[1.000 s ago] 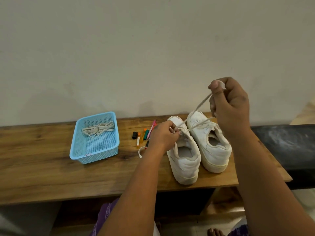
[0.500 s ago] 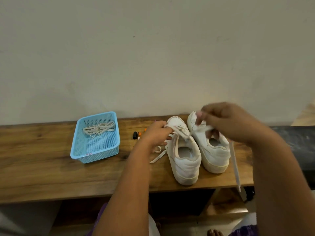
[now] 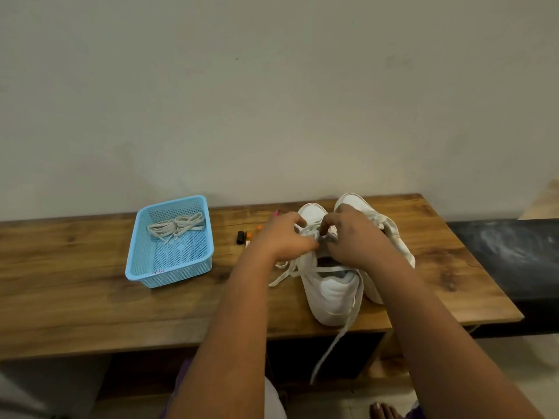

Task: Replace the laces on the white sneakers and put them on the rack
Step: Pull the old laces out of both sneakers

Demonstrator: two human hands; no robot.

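Note:
Two white sneakers stand side by side on the wooden bench (image 3: 90, 297), toes toward the wall. Over the eyelets of the left sneaker (image 3: 331, 293) my left hand (image 3: 282, 237) and my right hand (image 3: 352, 237) meet, each pinching the white lace (image 3: 332, 346). One loose lace end crosses the shoe's opening, runs down over its heel and hangs below the bench's front edge; another end lies on the bench to the shoe's left. The right sneaker (image 3: 390, 234) is mostly hidden behind my right hand and forearm.
A light blue mesh basket (image 3: 169, 267) holding a bundle of cream laces (image 3: 175, 226) sits left of the shoes. A few small markers (image 3: 242, 236) lie by my left hand. A dark slab (image 3: 514, 249) adjoins the bench on the right. The wall rises right behind.
My right hand came down from head height, where it held the lace stretched up, to the left sneaker's eyelets beside my left hand. The freed lace end now hangs over the bench's front.

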